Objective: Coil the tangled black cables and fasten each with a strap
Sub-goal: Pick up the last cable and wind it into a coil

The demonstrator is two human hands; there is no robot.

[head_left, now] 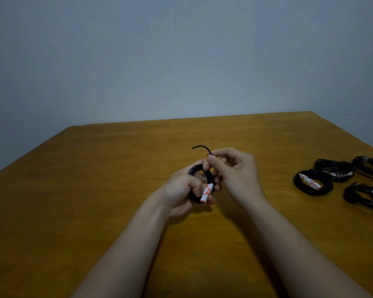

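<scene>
Holding one coil (pixel 193 172), two hands (pixel 181 190) (pixel 237 171) hover left of four tied coils (pixel 310 190) (pixel 334 166) (pixel 368 166) (pixel 357 196).

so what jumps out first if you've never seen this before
Two hands meet over the middle of the wooden table. The left hand grips a small black cable coil bearing a white-and-red tag, while the right hand pinches its loose end, which curls up behind. Next, the cluster of bundled black coils lying at the table's right edge.
</scene>
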